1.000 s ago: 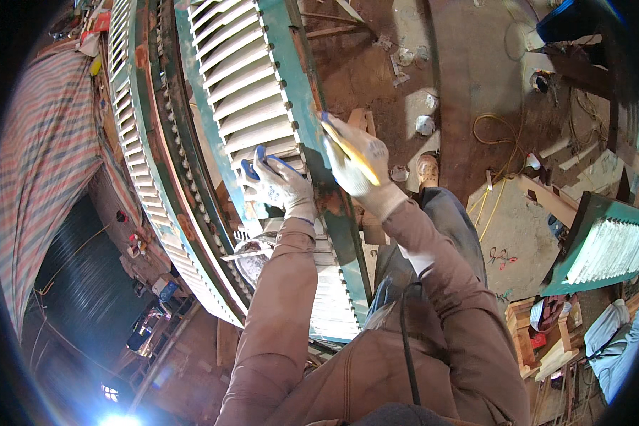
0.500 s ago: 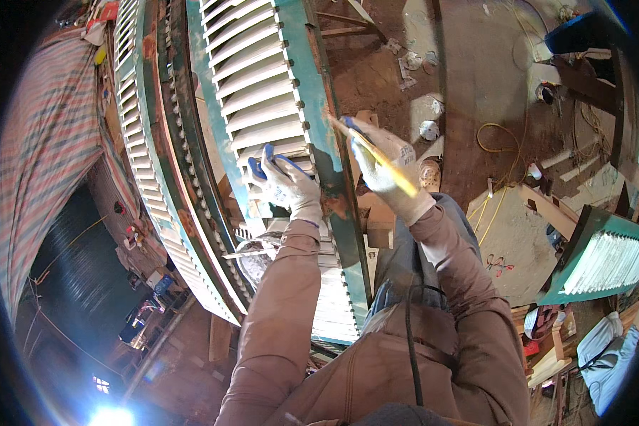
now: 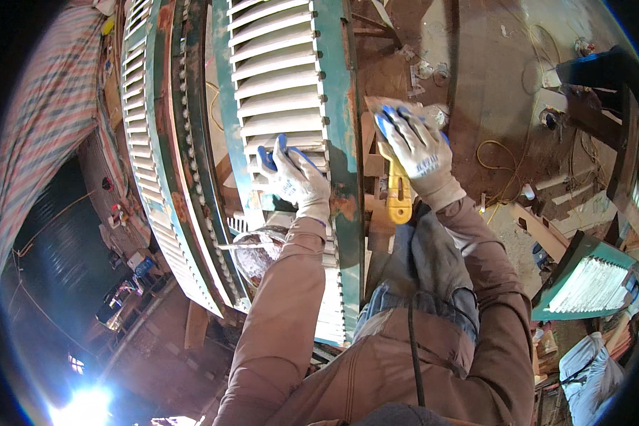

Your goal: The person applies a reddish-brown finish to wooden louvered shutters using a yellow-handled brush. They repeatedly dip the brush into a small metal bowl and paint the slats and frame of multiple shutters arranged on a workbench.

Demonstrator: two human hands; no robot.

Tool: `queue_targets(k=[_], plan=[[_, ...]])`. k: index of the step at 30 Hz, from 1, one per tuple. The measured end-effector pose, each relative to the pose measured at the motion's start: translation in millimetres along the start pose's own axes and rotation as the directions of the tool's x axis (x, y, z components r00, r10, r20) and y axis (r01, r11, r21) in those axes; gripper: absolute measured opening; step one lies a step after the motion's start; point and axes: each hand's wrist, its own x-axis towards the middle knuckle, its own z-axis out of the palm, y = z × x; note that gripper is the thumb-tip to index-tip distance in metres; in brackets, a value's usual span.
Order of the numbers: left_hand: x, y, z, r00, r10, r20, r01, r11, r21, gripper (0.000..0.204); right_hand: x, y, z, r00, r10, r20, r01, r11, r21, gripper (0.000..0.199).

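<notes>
My right hand (image 3: 419, 153), in a white glove with blue fingertips, grips a putty knife (image 3: 399, 195) with a yellow handle. Its blade side points up and left, beyond the right edge of a green louvred shutter (image 3: 344, 142). On the shutter's pale slats (image 3: 280, 92) rests my left hand (image 3: 295, 174), gloved alike, fingers spread and apparently holding nothing. Beside my left forearm sits a round bowl (image 3: 255, 257), smeared with a whitish substance, with a thin stick across its rim. The forearm hides part of the bowl.
More green louvred shutters (image 3: 145, 142) stand to the left. Another shutter (image 3: 589, 277) leans at the right. A yellow cord (image 3: 500, 145) lies on the brown floor. Striped cloth (image 3: 50, 121) hangs at far left, and a bright light (image 3: 85, 406) glares at lower left.
My right hand has turned the putty knife, so its handle now hangs downward with the flat side showing. Fingers of my left hand stay on the slats. The whole view has shifted slightly.
</notes>
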Motion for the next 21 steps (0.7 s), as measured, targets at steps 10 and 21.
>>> queue_targets(k=[10,21], plan=[[2,-1,0,0.997,0.078,-0.018,-0.075,0.988,0.138,0.031,51,-30,-46,0.93,-0.178,0.32,0.164,0.984,0.07,0.046],[-3,-16,10,0.992,0.103,-0.073,-0.099,0.993,0.06,0.03,0,-58,-82,0.899,-0.224,0.376,0.126,0.955,0.267,0.037]])
